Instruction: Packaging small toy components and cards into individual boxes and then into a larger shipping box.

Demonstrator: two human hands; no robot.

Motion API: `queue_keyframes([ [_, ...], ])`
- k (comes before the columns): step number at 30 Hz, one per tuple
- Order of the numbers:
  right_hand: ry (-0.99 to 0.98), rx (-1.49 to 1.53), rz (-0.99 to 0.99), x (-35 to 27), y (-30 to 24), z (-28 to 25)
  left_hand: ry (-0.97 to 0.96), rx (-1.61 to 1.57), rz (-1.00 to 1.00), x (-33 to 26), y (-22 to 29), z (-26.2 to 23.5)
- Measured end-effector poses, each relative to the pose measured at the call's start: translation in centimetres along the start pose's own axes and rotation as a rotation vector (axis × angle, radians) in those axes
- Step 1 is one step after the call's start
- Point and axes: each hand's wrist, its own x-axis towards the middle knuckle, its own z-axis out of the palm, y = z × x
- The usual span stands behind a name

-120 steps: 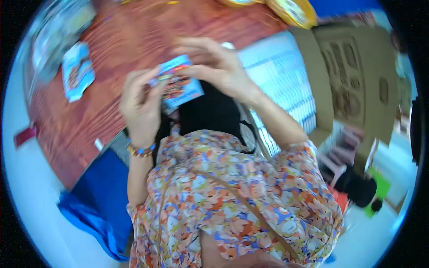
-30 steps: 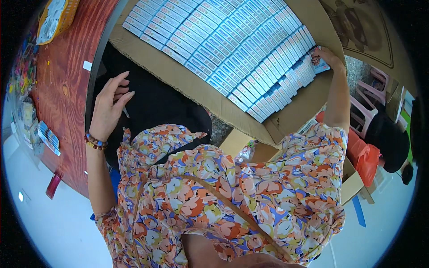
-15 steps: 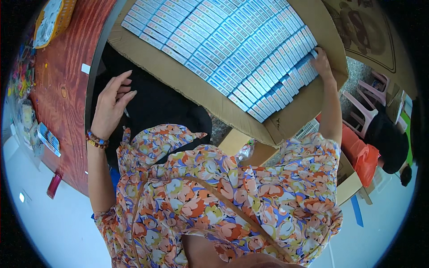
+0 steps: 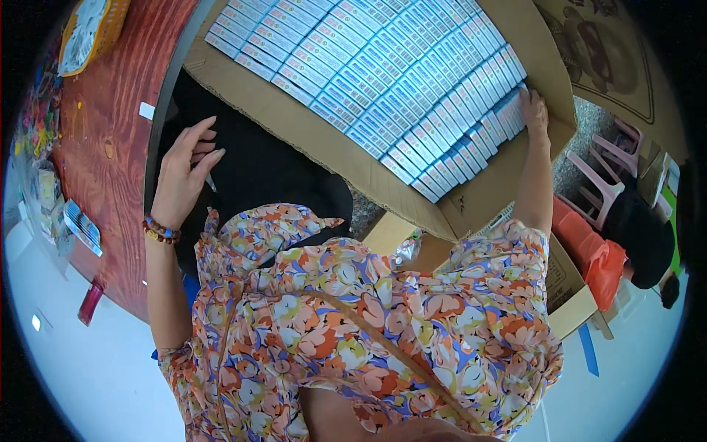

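Observation:
A large open cardboard carton (image 4: pixel 368 190) holds tight rows of small white-and-blue boxes (image 4: pixel 383 81). My right hand (image 4: pixel 535 114) reaches into its right side, with bent fingers on the end box of the lower, rightmost row. The fingertips are partly hidden against that box. To the left, my left hand (image 4: pixel 183 173) hovers above black cloth (image 4: pixel 250 147), beside the table edge. Its fingers are loosely bent and the thumb stands apart, with nothing in them. A beaded bracelet (image 4: pixel 160 230) circles the left wrist.
A red-brown wooden table (image 4: pixel 107 155) stands at left, with a yellow basket (image 4: pixel 92 33) and small packets (image 4: pixel 82 227) on it. Pink plastic stools (image 4: pixel 600 180) and a red plastic bag (image 4: pixel 589 247) are at right. A smaller open cardboard box (image 4: pixel 434 254) lies below the carton.
My right hand has shifted slightly down and right along the row's end, and the light box edge between its fingers now sits in line with the row. My left hand has stayed put.

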Motion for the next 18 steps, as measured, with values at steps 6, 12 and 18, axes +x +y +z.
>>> queue_keyframes([
  [6, -0.040, 0.033, -0.075, -1.4, 1.6, 0.0, 0.020, -0.065, -0.013, 0.1, -0.7, -0.1],
  [12, -0.057, -0.084, -0.256, 1.1, -3.4, 4.0, 0.148, -0.038, -0.104, -4.3, -2.4, -2.2],
  [18, -0.001, 0.114, -0.315, 2.2, 6.6, 7.5, 0.285, 0.266, 0.421, -2.3, -3.0, -1.8],
])
